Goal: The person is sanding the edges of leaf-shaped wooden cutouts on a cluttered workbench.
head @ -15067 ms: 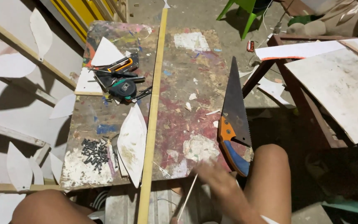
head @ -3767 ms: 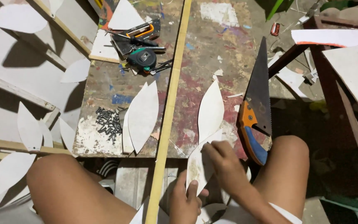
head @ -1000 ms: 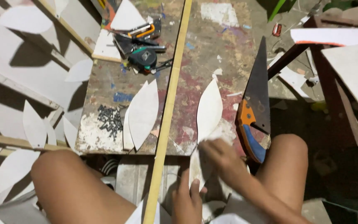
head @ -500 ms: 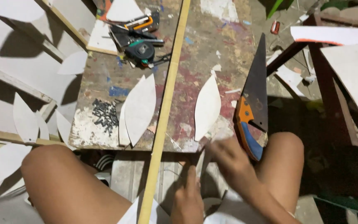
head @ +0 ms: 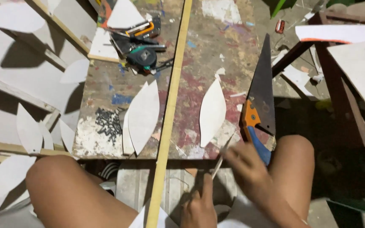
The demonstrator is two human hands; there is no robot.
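Paint-stained bench (head: 216, 50) filled the view. Right hand (head: 243, 162), blurred, pinched a thin stick (head: 220, 158) below a white leaf cutout (head: 212, 110); saw (head: 258, 101) lay just beside. Left hand (head: 199, 207), fingers curled, grip unclear, sat lower.

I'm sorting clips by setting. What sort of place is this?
Probably a small craft or woodwork shop, worked at floor level. A paint-stained worktable holds a handsaw, a tape measure and a pile of dark nails, with white leaf-shaped cutouts lying about.
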